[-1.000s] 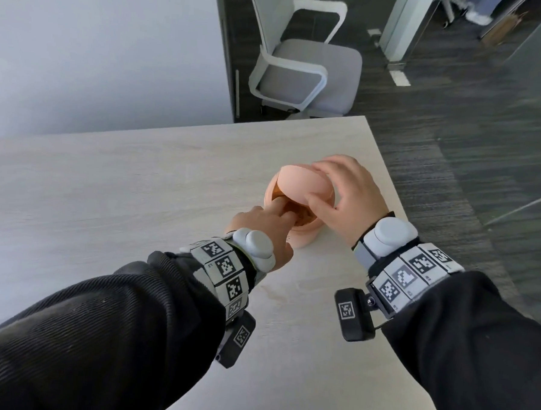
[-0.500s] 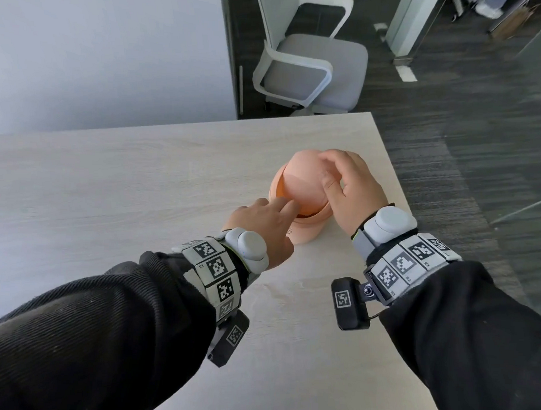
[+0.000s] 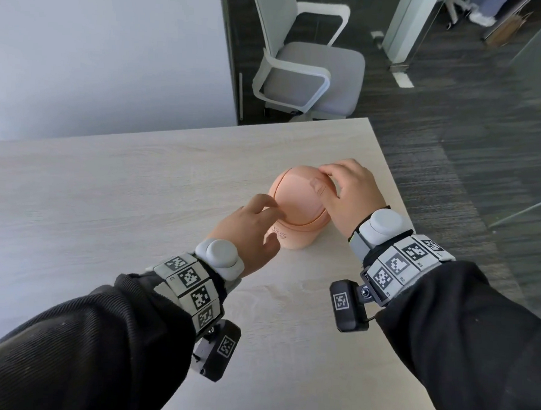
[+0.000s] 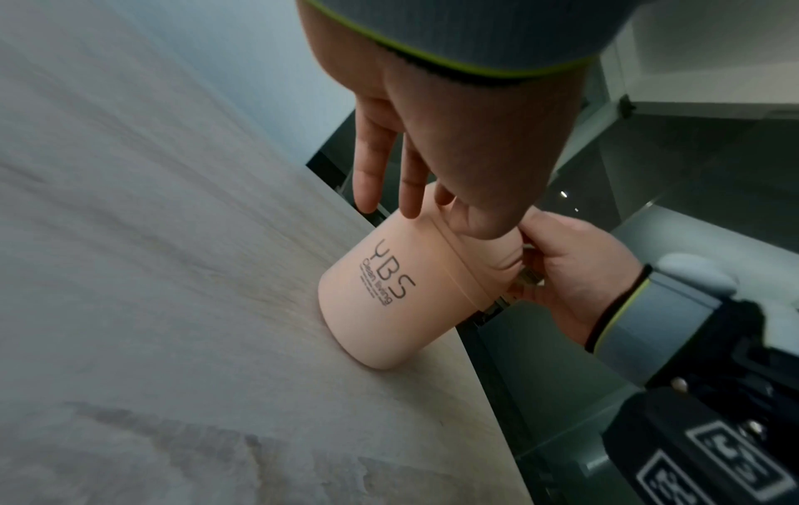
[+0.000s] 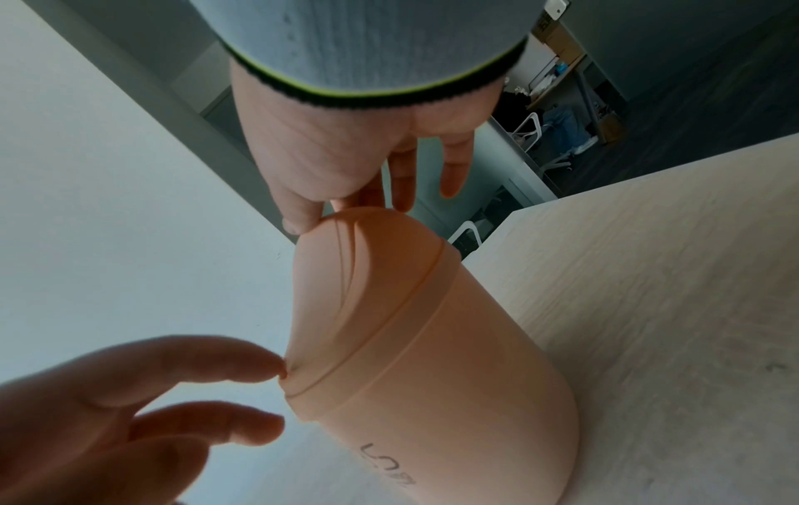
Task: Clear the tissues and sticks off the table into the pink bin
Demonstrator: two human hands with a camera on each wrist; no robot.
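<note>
The pink bin (image 3: 297, 206) stands upright near the table's right edge, its domed swing lid level and closed. In the left wrist view the bin (image 4: 380, 307) shows dark lettering on its side. My left hand (image 3: 262, 217) is at the bin's near left, fingers loosely spread, with fingertips (image 5: 276, 367) touching the lid's rim. My right hand (image 3: 330, 183) cups the dome from the right, and its thumb (image 5: 298, 218) and fingers hold the top of the lid. No tissues or sticks show on the table (image 3: 106, 212).
The table's right edge runs close beside the bin, with dark carpet floor below. A white and grey office chair (image 3: 308, 65) stands beyond the far edge. A pale wall fills the back left.
The lid was tilted open under my right hand and is now closed. My left fingers have come out of the opening to the rim.
</note>
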